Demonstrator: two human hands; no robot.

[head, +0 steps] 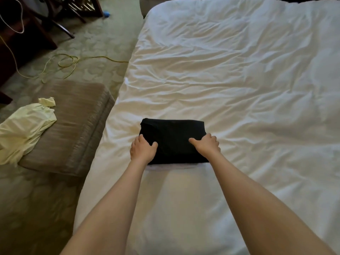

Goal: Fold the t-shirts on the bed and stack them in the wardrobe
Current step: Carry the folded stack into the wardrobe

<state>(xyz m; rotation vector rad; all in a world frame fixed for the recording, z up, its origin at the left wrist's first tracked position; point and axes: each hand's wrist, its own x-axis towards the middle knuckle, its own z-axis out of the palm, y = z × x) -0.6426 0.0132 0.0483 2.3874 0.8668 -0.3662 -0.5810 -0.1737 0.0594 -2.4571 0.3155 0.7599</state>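
Single head view, looking forward-down over bed [239,89], close.
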